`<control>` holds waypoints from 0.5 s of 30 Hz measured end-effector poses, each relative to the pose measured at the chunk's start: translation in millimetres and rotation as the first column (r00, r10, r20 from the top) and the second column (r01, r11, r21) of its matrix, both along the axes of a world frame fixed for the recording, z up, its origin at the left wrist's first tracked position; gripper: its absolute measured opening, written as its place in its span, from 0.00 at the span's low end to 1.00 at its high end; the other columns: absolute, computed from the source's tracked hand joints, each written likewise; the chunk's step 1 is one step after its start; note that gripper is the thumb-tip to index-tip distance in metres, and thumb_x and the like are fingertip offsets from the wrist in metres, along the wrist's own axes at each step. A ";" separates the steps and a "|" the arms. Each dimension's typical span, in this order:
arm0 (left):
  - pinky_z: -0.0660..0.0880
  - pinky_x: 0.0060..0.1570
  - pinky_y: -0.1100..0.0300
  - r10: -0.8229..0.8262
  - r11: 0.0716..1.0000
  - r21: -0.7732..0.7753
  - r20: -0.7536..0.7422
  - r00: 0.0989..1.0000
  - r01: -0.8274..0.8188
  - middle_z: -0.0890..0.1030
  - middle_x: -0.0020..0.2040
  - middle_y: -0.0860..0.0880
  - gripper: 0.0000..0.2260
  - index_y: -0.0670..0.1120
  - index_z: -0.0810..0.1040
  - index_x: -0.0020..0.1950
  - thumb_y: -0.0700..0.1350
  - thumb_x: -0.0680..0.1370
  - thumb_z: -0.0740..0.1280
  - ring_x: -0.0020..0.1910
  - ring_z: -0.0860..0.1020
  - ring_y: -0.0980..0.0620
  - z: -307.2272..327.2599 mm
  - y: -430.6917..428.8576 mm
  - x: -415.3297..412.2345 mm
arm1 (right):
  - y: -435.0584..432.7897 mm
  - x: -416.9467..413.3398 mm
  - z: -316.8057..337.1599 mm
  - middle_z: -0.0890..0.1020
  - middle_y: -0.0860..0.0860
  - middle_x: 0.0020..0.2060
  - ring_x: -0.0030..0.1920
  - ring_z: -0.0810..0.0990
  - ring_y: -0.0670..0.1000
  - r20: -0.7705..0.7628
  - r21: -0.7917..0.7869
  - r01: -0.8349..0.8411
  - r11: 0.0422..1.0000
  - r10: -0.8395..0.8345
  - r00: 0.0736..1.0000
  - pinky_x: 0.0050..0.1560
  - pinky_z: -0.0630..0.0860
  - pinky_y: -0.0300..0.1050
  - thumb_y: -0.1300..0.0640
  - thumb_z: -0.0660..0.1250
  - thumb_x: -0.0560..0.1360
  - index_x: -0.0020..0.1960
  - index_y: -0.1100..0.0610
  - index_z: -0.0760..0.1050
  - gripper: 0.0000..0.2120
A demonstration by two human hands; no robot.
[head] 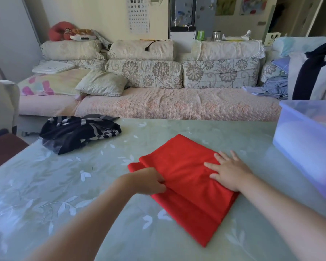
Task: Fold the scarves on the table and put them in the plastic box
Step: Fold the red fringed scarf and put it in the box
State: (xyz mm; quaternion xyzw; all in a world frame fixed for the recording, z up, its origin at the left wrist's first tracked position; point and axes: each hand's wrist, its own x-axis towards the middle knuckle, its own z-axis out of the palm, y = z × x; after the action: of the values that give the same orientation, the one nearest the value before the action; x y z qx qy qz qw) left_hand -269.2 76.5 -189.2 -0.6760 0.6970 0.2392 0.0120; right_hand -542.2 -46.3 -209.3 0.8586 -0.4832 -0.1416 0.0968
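L hand (151, 180) pinches, R hand (230, 173) presses red scarf (177, 153); plastic box (305, 142) contents unclear.

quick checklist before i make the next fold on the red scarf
1. Right hand flat on the red scarf, fingers straight, pinning it: ok.
2. Left hand grips the scarf's left edge: ok.
3. Layers lined up: not ok, a lower layer juts out at the far-left corner.
4. Plastic box open-topped and close on the right: ok.
5. Room left in the box: cannot tell, its wall is cloudy.
6. Black and white scarf folded: not ok, it lies crumpled at the table's far left.
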 end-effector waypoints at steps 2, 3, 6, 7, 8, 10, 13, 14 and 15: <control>0.77 0.47 0.52 -0.064 0.997 0.051 0.027 0.998 0.062 0.81 0.42 0.47 0.15 0.45 0.77 0.43 0.56 0.73 0.62 0.43 0.79 0.47 0.5 0.9 -19.2 | 4.8 1.7 3.4 0.57 0.58 0.79 0.80 0.52 0.59 -0.047 -0.084 0.058 0.995 -0.062 0.997 0.77 0.46 0.63 0.48 0.54 0.82 0.79 0.41 0.58 0.24; 0.77 0.49 0.53 -0.101 0.994 0.049 0.074 0.992 0.098 0.82 0.45 0.48 0.14 0.47 0.79 0.47 0.55 0.74 0.62 0.45 0.78 0.48 1.5 0.6 -26.5 | 11.8 6.9 2.7 0.60 0.58 0.77 0.78 0.56 0.60 -0.026 -0.097 0.073 0.993 -0.076 0.997 0.77 0.51 0.63 0.52 0.55 0.81 0.77 0.43 0.62 0.25; 0.75 0.56 0.57 -0.100 0.968 -0.212 0.161 0.982 0.133 0.80 0.55 0.56 0.13 0.55 0.81 0.57 0.50 0.73 0.65 0.57 0.77 0.52 0.3 -3.9 -27.1 | 47.0 33.0 -2.0 0.69 0.55 0.71 0.71 0.67 0.58 0.164 -0.032 0.076 0.997 -0.070 0.984 0.69 0.65 0.57 0.51 0.56 0.79 0.73 0.47 0.68 0.22; 0.73 0.58 0.57 -0.093 0.944 -0.299 0.171 0.981 0.141 0.78 0.56 0.56 0.14 0.57 0.80 0.57 0.50 0.72 0.66 0.59 0.75 0.52 -2.5 -5.3 -22.4 | 60.8 43.7 -3.4 0.71 0.54 0.69 0.69 0.69 0.58 0.220 -0.020 0.076 0.997 -0.070 0.973 0.67 0.67 0.56 0.47 0.55 0.80 0.71 0.48 0.69 0.21; 0.71 0.61 0.56 -0.092 0.930 -0.330 0.213 0.973 0.160 0.75 0.59 0.56 0.17 0.59 0.77 0.60 0.52 0.71 0.67 0.62 0.72 0.52 -6.8 -6.8 -16.4 | 74.4 53.8 -5.1 0.72 0.55 0.67 0.68 0.70 0.58 0.268 -0.008 0.084 0.996 -0.079 0.960 0.64 0.69 0.56 0.43 0.54 0.81 0.71 0.50 0.68 0.22; 0.60 0.71 0.50 -0.083 0.952 -0.256 0.306 0.948 0.166 0.68 0.70 0.56 0.29 0.62 0.68 0.70 0.61 0.69 0.67 0.71 0.64 0.51 -12.9 -4.9 -6.6 | 101.6 68.6 -9.5 0.68 0.56 0.71 0.71 0.66 0.60 0.324 0.085 0.125 0.988 -0.146 0.935 0.66 0.69 0.59 0.36 0.51 0.80 0.76 0.50 0.61 0.29; 0.48 0.76 0.43 -0.037 0.987 -0.136 0.326 0.945 0.085 0.58 0.78 0.55 0.39 0.62 0.56 0.77 0.69 0.69 0.63 0.76 0.57 0.48 -17.2 -1.2 2.4 | 127.2 68.6 -26.8 0.46 0.57 0.81 0.80 0.45 0.60 0.271 0.238 0.130 0.963 -0.194 0.943 0.72 0.48 0.72 0.30 0.45 0.78 0.82 0.47 0.43 0.38; 0.51 0.75 0.45 -0.022 0.990 -0.126 0.319 0.948 0.065 0.58 0.78 0.55 0.39 0.62 0.56 0.77 0.71 0.69 0.62 0.75 0.58 0.48 -17.1 -0.4 3.3 | 126.7 62.7 -31.7 0.40 0.55 0.81 0.80 0.39 0.58 0.262 0.247 0.104 0.963 -0.169 0.950 0.72 0.42 0.73 0.29 0.44 0.78 0.81 0.45 0.40 0.38; 0.56 0.74 0.48 -0.016 0.991 -0.123 0.322 0.947 0.058 0.60 0.77 0.54 0.39 0.62 0.57 0.77 0.71 0.68 0.62 0.73 0.61 0.47 -16.0 0.6 1.9 | 121.5 54.8 -33.7 0.37 0.53 0.80 0.80 0.36 0.56 0.268 0.249 0.065 0.966 -0.134 0.954 0.73 0.38 0.72 0.28 0.44 0.77 0.81 0.44 0.38 0.38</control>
State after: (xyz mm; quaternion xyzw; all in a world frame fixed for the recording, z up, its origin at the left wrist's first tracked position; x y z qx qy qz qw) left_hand -267.3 77.1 -205.2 -0.6918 0.7126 0.0799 0.0849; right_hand -487.4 75.3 -243.0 0.8497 -0.5145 -0.0790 -0.0839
